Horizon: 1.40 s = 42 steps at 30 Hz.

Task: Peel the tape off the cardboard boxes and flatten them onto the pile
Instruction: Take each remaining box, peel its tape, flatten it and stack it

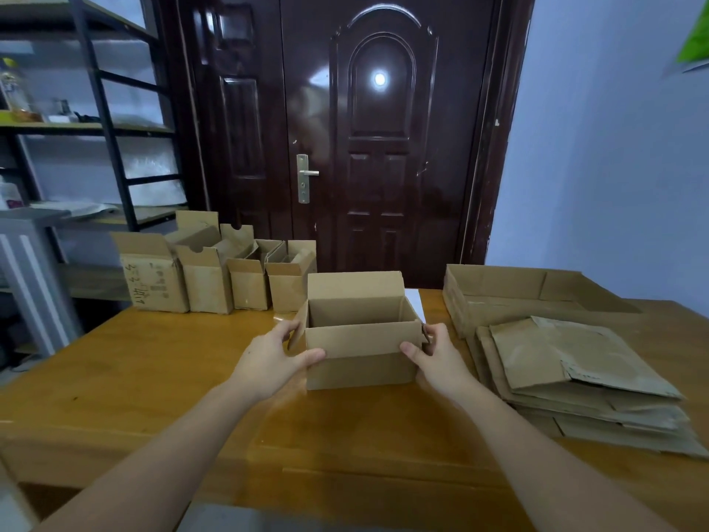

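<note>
My left hand [274, 359] and right hand [437, 357] clamp fingers on the open box [360, 349], steadying it for flattening toward the pile [583, 378].

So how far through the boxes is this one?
Partway. Done: a pile of flattened cardboard lies at the table's right. In hand: the left hand and right hand grip an open box at its sides. Left: four upright boxes wait at the back left.

Both forearms and hands [268, 362] are bare, no sleeves or jewellery.
</note>
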{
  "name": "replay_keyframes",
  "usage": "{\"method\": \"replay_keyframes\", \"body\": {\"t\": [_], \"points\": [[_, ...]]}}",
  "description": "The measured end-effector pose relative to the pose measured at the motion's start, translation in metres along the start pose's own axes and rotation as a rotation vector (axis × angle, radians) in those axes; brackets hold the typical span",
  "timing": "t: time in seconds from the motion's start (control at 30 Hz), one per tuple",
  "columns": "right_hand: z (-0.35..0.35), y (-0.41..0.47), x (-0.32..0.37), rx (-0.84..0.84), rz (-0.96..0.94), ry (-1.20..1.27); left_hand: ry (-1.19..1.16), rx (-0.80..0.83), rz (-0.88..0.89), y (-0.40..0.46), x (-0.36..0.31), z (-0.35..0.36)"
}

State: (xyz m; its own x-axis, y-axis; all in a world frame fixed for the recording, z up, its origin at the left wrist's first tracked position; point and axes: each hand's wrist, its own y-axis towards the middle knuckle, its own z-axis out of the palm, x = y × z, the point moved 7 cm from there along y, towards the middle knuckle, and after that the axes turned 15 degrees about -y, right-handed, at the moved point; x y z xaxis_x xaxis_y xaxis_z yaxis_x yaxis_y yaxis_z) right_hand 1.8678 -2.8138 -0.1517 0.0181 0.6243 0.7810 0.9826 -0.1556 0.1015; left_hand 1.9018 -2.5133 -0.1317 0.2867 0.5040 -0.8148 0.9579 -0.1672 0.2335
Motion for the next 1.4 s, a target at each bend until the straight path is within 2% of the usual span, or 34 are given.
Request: {"method": "replay_keyframes", "body": {"t": [0.1, 0.17, 0.27, 0.33, 0.5, 0.6, 0.77, 0.87, 0.93, 1.03, 1.17, 1.3, 1.4], "points": [[-0.001, -0.002, 0.003, 0.044, -0.011, -0.005, -0.109, 0.154, -0.033, -0.011, 0.014, 0.011], [-0.002, -0.004, 0.010, 0.107, -0.028, 0.010, -0.208, 0.165, -0.059, -0.016, 0.020, 0.016], [-0.007, -0.007, 0.031, 0.193, -0.104, -0.003, -0.415, -0.022, -0.096, -0.012, 0.017, 0.006], [-0.015, -0.004, 0.039, 0.195, -0.129, -0.024, -0.464, -0.118, -0.102, -0.003, 0.010, -0.009], [-0.032, -0.003, 0.061, 0.080, -0.315, -0.301, -0.418, -0.247, -0.059, 0.009, -0.022, -0.036], [-0.046, -0.006, 0.069, -0.072, -0.359, -0.249, -0.409, -0.263, 0.027, 0.008, -0.047, -0.045], [-0.058, 0.000, 0.064, -0.206, -0.219, 0.057, -0.289, -0.044, 0.160, 0.002, -0.068, -0.040], [-0.066, -0.003, 0.074, -0.284, -0.171, 0.022, -0.257, 0.082, 0.151, 0.001, -0.069, -0.031], [-0.062, -0.001, 0.075, -0.208, -0.172, 0.022, -0.249, 0.107, 0.153, 0.002, -0.065, -0.028], [-0.046, 0.003, 0.069, -0.009, -0.200, 0.054, -0.161, 0.010, 0.169, 0.004, -0.060, -0.030], [-0.037, 0.007, 0.067, 0.018, -0.183, -0.040, -0.232, 0.018, 0.115, 0.000, -0.053, -0.024], [-0.024, 0.013, 0.048, 0.043, -0.053, -0.134, 0.071, 0.114, 0.081, -0.006, -0.043, -0.009], [-0.009, 0.010, 0.026, 0.108, 0.062, -0.086, 0.183, 0.151, 0.026, -0.011, -0.030, 0.003]]}}
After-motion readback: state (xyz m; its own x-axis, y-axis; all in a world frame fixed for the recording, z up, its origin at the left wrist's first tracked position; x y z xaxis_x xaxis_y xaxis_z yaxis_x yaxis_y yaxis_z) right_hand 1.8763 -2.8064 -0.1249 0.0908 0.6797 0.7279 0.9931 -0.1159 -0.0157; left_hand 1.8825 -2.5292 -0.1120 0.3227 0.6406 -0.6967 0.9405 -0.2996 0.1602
